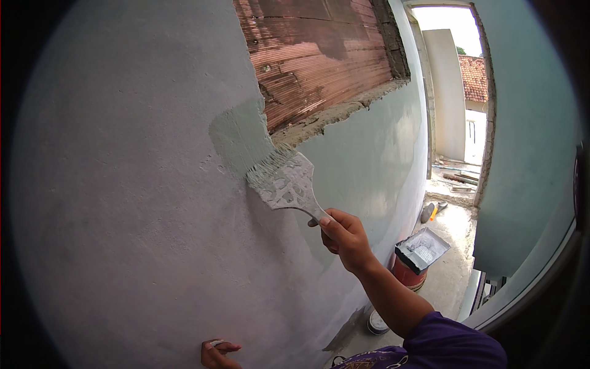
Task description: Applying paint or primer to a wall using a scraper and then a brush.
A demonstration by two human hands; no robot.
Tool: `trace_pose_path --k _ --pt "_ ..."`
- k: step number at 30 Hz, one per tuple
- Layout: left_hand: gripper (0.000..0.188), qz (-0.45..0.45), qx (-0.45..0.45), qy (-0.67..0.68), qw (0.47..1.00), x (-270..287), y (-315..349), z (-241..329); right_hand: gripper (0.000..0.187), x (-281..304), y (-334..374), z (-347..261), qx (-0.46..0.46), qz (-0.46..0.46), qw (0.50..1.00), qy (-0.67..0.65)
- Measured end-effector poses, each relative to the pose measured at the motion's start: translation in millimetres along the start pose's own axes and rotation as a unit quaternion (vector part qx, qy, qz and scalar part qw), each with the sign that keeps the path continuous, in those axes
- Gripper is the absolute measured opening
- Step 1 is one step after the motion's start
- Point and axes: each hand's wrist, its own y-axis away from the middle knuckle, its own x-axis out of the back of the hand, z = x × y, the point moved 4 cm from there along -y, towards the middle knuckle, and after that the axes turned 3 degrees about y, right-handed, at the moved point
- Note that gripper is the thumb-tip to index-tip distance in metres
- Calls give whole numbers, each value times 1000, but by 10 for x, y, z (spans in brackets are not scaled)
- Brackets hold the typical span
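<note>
My right hand [344,237] grips the handle of a wide flat paintbrush [284,181] smeared with pale green paint. The bristles press against the grey plastered wall [135,203], at the lower edge of a fresh pale green patch [236,138] beside the brick opening. My left hand [216,355] shows only partly at the bottom edge, fingers curled close to the wall; whether it holds anything I cannot tell. A purple sleeve covers my right upper arm.
An unplastered red brick section [313,55] with a rough mortar ledge sits up and right of the brush. Below on the floor stand a red bucket [409,273] carrying a paint tray [423,249], and a small can [376,323]. A doorway [458,92] opens outside.
</note>
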Motion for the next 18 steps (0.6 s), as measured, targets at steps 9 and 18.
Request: trace_pose_path --k 9,18 --pt "48 -47 -56 26 997 -34 2 141 29 -110 -209 -160 17 -5 1000 3" --pt "46 -29 -47 29 998 -10 21 145 29 20 -109 -224 28 9 999 27"
